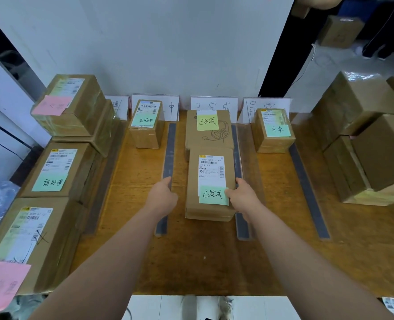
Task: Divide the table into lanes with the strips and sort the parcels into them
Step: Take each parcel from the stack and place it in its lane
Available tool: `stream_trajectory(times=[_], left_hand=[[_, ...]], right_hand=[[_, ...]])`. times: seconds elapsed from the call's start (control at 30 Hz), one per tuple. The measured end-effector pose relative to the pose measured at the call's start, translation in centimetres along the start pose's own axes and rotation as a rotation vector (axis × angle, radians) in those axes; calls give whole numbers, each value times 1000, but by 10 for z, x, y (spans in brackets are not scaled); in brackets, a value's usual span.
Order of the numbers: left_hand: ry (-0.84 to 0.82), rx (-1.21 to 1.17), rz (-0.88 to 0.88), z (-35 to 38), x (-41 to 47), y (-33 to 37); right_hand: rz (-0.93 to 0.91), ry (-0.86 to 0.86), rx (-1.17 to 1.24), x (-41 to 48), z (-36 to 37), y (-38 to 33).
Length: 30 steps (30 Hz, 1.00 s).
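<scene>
1. Parcel [211,181]: flat on the wooden table [203,262], in the lane between two grey strips, long side running away from the viewer. Shipping label facing up; green note [214,195] stuck at the near end.
2. Right hand [244,197]: grips the parcel at its near right edge. Thumb laid across the corner of the green note; fingers down the right side wall, above the right strip [237,144].
3. Left hand [162,195]: just left of the parcel and apart from it, with bare table between. Fingers bent down onto the left strip [170,153] partway along its length. Fingertips hidden behind the knuckles; whether pinching or merely touching the strip cannot be told.
4. Headset box [209,135]: directly behind the parcel in the same lane, with a yellow-green note on top. Whether it touches the parcel cannot be told.
5. Small box [146,128]: one lane to the left, at the back, well apart from both hands.
6. Taped box [273,132]: one lane to the right, at the back, with a green note on top; outer strip [306,188] beyond it.
7. White cards [214,105]: upright along the back edge, one behind each lane.
8. Stacked boxes [50,172]: along the left edge of the table. More brown boxes [375,153] at the right edge.
</scene>
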<state>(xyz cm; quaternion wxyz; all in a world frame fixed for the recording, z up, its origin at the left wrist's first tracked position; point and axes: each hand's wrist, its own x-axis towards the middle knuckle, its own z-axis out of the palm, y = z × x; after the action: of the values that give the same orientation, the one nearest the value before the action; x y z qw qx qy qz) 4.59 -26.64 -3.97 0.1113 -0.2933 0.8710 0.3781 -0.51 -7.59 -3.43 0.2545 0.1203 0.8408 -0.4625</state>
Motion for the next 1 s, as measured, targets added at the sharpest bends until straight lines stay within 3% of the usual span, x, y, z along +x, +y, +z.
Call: stream_trajectory(times=[0.33, 1.0], left_hand=[[-16, -61, -44, 5, 11, -10], [63, -51, 41, -15, -7, 9]], right_hand=[[-28, 5, -24, -2, -1, 1], [-89, 77, -149, -17, -11, -9]])
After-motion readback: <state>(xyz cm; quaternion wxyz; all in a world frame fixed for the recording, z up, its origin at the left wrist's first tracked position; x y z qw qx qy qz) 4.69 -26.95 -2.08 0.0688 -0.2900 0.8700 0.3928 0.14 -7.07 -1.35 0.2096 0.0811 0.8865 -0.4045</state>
